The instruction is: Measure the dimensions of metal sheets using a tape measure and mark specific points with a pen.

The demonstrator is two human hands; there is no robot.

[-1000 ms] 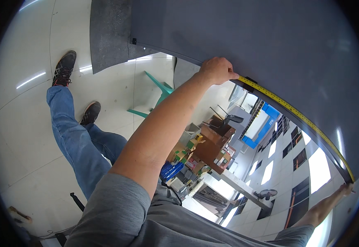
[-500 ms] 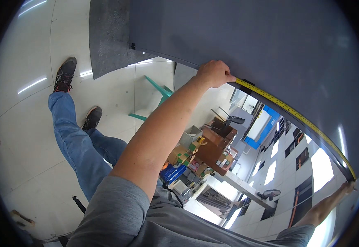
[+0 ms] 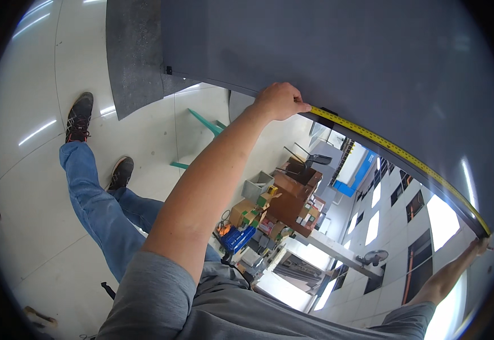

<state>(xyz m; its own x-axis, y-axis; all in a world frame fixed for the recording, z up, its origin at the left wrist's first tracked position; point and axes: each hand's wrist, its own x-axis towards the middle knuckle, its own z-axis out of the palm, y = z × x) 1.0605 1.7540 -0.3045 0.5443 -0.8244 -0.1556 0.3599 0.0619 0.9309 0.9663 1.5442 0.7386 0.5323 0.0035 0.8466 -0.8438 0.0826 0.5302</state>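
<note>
A long yellow tape measure [image 3: 400,149] is stretched along the near edge of a large dark grey panel [image 3: 326,45]. My left hand [image 3: 280,102] rests on that edge, with thumb and fingers pinched on one end of the tape. At the far right my right hand [image 3: 479,246] is closed at the tape's other end, by the panel's corner. It is small near the picture's rim, and its finger detail is hard to make out. A small black piece [image 3: 169,70] sits at the panel's left corner.
A dark grey mat-like sheet [image 3: 133,56] sticks out left of the panel. Behind my left forearm stands a green stool [image 3: 204,122]. Beyond are cardboard boxes [image 3: 243,213], a blue crate [image 3: 237,239], brown cabinets [image 3: 295,198], a black chair [image 3: 309,160] and a fan [image 3: 375,258].
The view has shifted slightly, so the panel, stool and my legs appear a little further left. Both hands keep their places on the tape and the panel edge.
</note>
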